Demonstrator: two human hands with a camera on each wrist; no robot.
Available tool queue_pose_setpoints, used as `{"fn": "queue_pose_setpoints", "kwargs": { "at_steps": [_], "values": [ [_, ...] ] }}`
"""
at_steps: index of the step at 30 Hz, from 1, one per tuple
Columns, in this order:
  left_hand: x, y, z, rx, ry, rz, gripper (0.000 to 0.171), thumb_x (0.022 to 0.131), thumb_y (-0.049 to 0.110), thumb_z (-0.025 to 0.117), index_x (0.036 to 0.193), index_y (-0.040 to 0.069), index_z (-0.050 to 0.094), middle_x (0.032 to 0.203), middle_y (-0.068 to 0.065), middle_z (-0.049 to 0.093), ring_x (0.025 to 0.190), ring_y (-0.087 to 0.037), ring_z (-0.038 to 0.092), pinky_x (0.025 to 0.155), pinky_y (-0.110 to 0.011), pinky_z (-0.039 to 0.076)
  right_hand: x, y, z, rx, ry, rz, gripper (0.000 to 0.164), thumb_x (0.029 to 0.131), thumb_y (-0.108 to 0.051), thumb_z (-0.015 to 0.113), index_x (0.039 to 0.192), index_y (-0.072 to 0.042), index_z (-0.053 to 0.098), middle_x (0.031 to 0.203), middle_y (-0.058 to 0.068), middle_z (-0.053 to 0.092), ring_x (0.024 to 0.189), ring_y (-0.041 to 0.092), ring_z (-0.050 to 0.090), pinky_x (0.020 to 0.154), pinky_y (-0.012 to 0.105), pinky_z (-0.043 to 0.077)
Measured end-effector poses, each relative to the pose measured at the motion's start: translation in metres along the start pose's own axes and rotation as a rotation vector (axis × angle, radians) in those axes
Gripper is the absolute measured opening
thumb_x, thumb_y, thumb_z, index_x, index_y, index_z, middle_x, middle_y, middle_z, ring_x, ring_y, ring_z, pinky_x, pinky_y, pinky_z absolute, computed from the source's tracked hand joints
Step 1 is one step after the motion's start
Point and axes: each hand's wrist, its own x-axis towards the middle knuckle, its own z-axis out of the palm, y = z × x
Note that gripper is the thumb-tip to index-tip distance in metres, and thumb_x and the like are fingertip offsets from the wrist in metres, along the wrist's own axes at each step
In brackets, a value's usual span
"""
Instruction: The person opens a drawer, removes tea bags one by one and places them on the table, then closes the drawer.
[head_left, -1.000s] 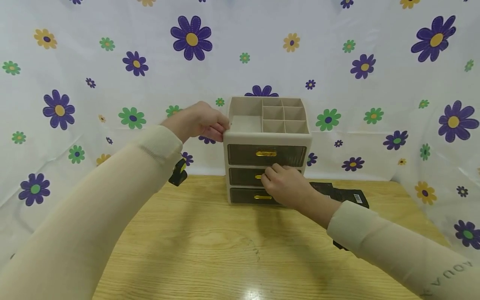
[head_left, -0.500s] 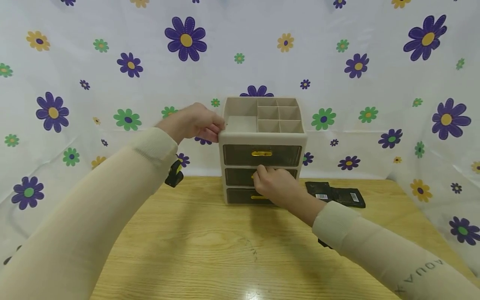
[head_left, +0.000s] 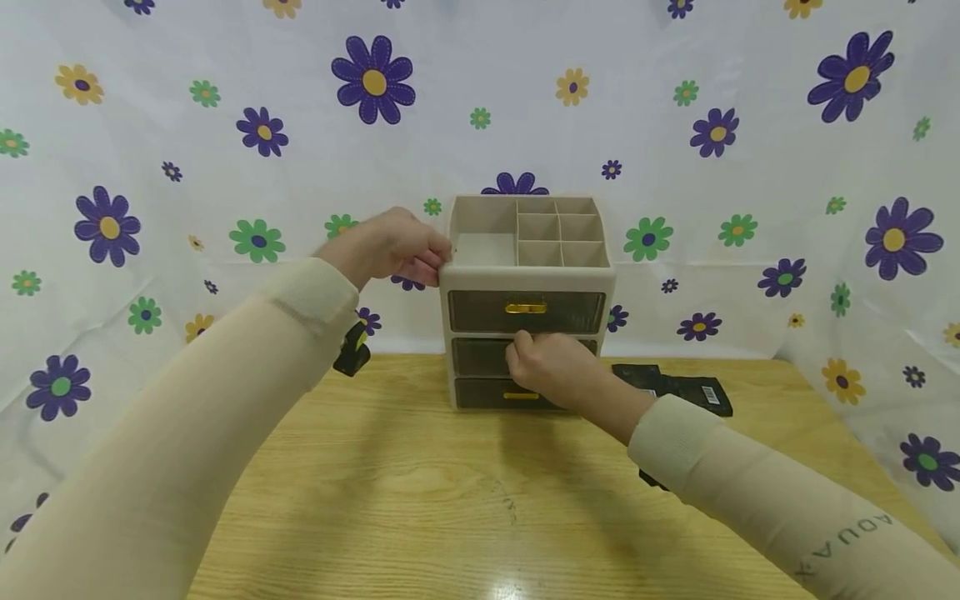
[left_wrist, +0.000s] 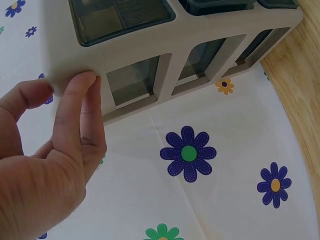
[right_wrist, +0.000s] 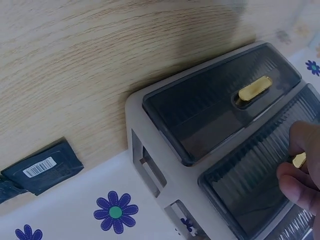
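A beige desktop organizer [head_left: 528,277] with dark see-through drawers and gold handles stands on the wooden table, against the flowered backdrop. My left hand [head_left: 405,243] holds its upper left corner; the left wrist view shows the thumb and fingers pinching the beige edge [left_wrist: 75,55]. With thumb and finger, my right hand [head_left: 555,367] pinches the gold handle [right_wrist: 299,160] of the middle drawer [right_wrist: 250,185]. That drawer's front looks slightly proud of the frame in the left wrist view. Both the top drawer [head_left: 480,311] and bottom drawer [right_wrist: 200,110] sit flush.
Dark flat packets [head_left: 693,393] with white barcode labels lie on the table right of the organizer, partly behind my right forearm. The organizer's open top has one large compartment [head_left: 486,248] and several small ones [head_left: 540,252]. Bare wood [head_left: 420,500] stretches in front.
The head view shifted slightly. My right hand has settled lower and closer over the middle drawer's handle, now hiding it in the head view. My left hand stays on the corner.
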Motion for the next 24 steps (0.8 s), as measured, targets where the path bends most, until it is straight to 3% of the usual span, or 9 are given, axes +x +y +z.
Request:
{"fn": "queue_pose_setpoints", "kwargs": {
  "at_steps": [8, 17, 24],
  "values": [
    [0.002, 0.0, 0.0, -0.004, 0.001, -0.003, 0.032, 0.084, 0.009, 0.059, 0.113, -0.002, 0.049, 0.108, -0.019, 0.056, 0.087, -0.027, 0.063, 0.072, -0.032, 0.056, 0.002, 0.003, -0.009, 0.056, -0.062, -0.06, 0.006, 0.084, 0.001, 0.058, 0.08, -0.003, 0.058, 0.068, 0.006, 0.049, 0.042, 0.008, 0.035, 0.041, 0.025, 0.049],
    [0.0, 0.0, 0.0, 0.008, -0.002, -0.005, 0.034, 0.084, 0.009, 0.059, 0.114, -0.002, 0.048, 0.109, -0.019, 0.056, 0.087, -0.027, 0.063, 0.073, -0.031, 0.056, 0.0, 0.0, -0.022, 0.064, -0.096, -0.117, 0.013, 0.085, 0.0, 0.057, 0.075, -0.007, 0.055, 0.064, 0.003, 0.043, 0.042, 0.005, 0.03, 0.036, 0.019, 0.038],
    [0.001, 0.003, 0.001, 0.02, 0.003, -0.002, 0.033, 0.084, 0.009, 0.059, 0.113, -0.002, 0.049, 0.108, -0.019, 0.056, 0.086, -0.027, 0.064, 0.072, -0.031, 0.056, -0.002, -0.004, -0.032, 0.078, -0.071, -0.141, 0.009, 0.085, 0.001, 0.056, 0.078, -0.005, 0.058, 0.069, 0.006, 0.053, 0.043, 0.006, 0.04, 0.039, 0.019, 0.044]
  ]
}}
